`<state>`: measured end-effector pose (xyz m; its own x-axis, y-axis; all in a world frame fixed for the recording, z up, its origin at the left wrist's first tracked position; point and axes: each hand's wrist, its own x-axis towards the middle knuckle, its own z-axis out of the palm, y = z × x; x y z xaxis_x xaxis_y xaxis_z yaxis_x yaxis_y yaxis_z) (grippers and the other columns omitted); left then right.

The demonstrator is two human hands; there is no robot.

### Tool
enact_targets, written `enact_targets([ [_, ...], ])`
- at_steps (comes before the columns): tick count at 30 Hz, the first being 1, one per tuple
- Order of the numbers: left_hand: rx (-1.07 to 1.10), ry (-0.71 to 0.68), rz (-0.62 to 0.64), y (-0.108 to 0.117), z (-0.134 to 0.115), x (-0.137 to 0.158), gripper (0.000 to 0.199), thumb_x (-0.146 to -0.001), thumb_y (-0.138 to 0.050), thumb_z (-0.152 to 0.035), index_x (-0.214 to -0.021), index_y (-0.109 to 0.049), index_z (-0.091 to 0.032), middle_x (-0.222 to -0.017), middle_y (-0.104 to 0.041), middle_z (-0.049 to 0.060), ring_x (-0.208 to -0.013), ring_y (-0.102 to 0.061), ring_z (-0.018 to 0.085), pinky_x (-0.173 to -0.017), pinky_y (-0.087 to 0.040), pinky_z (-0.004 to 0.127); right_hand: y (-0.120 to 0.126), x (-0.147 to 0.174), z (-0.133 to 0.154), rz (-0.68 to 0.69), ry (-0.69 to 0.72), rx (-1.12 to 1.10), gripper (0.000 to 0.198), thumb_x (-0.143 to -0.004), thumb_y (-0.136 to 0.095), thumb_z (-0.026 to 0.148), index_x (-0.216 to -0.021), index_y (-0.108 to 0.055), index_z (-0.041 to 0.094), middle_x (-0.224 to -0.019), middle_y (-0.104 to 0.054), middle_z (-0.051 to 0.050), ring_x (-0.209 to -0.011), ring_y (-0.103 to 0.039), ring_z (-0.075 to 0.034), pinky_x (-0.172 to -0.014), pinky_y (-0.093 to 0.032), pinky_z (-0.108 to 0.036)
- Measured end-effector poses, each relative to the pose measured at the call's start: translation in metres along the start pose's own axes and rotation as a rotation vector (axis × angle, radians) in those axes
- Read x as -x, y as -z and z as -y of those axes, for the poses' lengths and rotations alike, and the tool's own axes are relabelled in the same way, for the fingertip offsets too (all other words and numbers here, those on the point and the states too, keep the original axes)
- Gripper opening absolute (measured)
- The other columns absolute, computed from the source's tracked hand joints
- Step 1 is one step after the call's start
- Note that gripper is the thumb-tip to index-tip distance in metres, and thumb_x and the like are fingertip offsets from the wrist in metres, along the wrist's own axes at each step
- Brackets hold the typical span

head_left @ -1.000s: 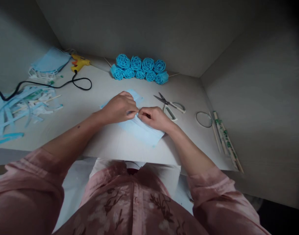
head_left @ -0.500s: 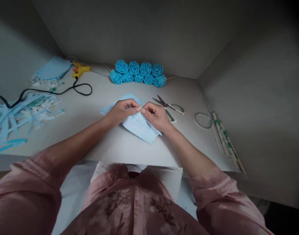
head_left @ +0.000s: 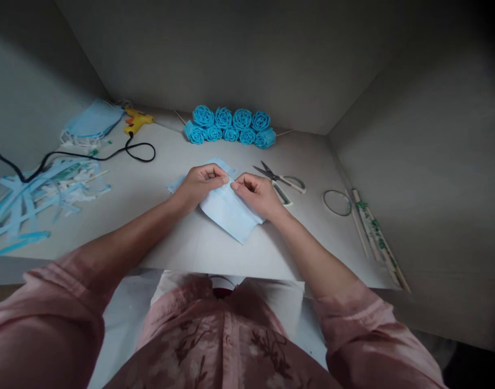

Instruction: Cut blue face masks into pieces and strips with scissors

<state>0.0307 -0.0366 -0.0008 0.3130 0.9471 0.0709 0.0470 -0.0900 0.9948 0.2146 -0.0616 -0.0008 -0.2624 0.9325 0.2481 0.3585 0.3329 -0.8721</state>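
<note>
A light blue sheet of face mask fabric [head_left: 229, 212] is pinched between my two hands over the middle of the table. My left hand [head_left: 199, 186] grips its upper edge with thumb and forefinger. Close beside it, my right hand [head_left: 259, 193] pinches the same edge, the two sets of fingertips nearly meeting. Part of the fabric spreads out behind my left hand, and the front part hangs toward me. Just beyond my right hand lie scissors [head_left: 278, 176] with pale handles, blades apart.
Blue paper-like roses [head_left: 230, 125] on sticks are stacked at the back. Back left are folded face masks [head_left: 94, 120] and a yellow glue gun [head_left: 137, 121] with a black cord. Cut strips [head_left: 24, 202] litter the left. A ring [head_left: 337, 202] and wrapped sticks [head_left: 377, 232] lie right.
My fingertips have shifted slightly left along the fabric's edge, and its front part has swung a little. The whole view has tilted slightly. Both hands keep their pinch.
</note>
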Motion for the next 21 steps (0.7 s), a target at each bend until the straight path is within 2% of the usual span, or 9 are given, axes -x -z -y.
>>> enact_targets([
  [5, -0.229, -0.072, 0.038, 0.0021, 0.0003, -0.0014, 0.025, -0.07, -0.07, -0.04, -0.074, -0.067, -0.015, -0.069, -0.065, 0.0, -0.062, -0.054, 0.011, -0.059, -0.043, 0.022, 0.0008, -0.0007, 0.0028, -0.132, 0.073, 0.03, 0.019, -0.083, -0.06, 0.036, -0.084, -0.065, 0.017, -0.078, -0.064, -0.002, -0.07, -0.055, -0.013, -0.066, -0.042, -0.025],
  [11, -0.421, -0.183, 0.016, 0.0026, 0.0047, -0.0022, 0.018, -0.071, -0.067, -0.034, -0.072, -0.071, -0.016, -0.071, -0.07, 0.0, -0.068, -0.061, 0.013, -0.065, -0.046, 0.022, 0.0008, 0.0019, 0.0042, -0.083, 0.163, 0.218, 0.011, -0.084, -0.059, 0.026, -0.082, -0.066, 0.018, -0.076, -0.067, -0.002, -0.069, -0.057, -0.013, -0.067, -0.041, -0.026],
  [16, -0.453, -0.223, 0.015, 0.0003, 0.0017, -0.0008, 0.019, -0.072, -0.066, -0.034, -0.076, -0.072, -0.016, -0.076, -0.073, 0.001, -0.074, -0.064, 0.016, -0.07, -0.047, 0.023, 0.0019, 0.003, 0.0045, -0.083, 0.214, 0.384, 0.011, -0.087, -0.055, 0.025, -0.083, -0.063, 0.018, -0.077, -0.064, -0.003, -0.07, -0.055, -0.015, -0.068, -0.038, -0.027],
  [21, -0.419, -0.201, 0.02, 0.0009, 0.007, -0.0037, 0.024, -0.074, -0.066, -0.04, -0.081, -0.071, -0.017, -0.08, -0.072, 0.002, -0.075, -0.063, 0.015, -0.071, -0.047, 0.024, 0.0006, 0.003, 0.0036, -0.104, 0.179, 0.32, 0.015, -0.092, -0.049, 0.03, -0.087, -0.058, 0.018, -0.079, -0.063, -0.002, -0.069, -0.053, -0.014, -0.068, -0.037, -0.027],
])
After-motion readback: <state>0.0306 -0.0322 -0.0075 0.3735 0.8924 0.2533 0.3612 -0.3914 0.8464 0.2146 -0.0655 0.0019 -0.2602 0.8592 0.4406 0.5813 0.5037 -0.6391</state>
